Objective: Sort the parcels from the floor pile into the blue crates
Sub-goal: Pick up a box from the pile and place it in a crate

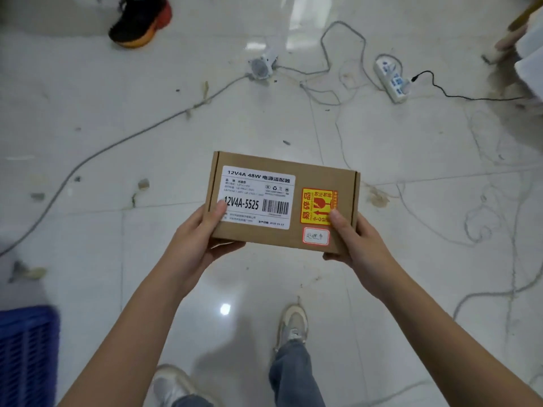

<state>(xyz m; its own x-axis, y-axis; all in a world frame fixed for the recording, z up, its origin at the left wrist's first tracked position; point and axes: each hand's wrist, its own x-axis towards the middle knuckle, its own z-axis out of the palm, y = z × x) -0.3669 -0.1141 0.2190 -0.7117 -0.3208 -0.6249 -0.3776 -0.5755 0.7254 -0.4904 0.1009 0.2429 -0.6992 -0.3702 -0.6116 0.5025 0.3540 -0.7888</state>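
Observation:
A flat brown cardboard parcel (311, 177) is held level in front of me, above the tiled floor. It carries a white printed label with a barcode, a yellow-and-red fragile sticker and a small red-framed sticker. My left hand (202, 239) grips its near left corner, thumb on the white label. My right hand (352, 245) grips the near right corner, thumb on the yellow sticker. The corner of a blue crate (28, 348) shows at the lower left edge. The floor pile is out of view.
Grey cables (123, 139) and thin strings trail across the white tiled floor. A white power strip (390, 77) and a small white device (261, 64) lie ahead. Another person's black-and-orange shoe (141, 22) stands at top left. My own feet are below the parcel.

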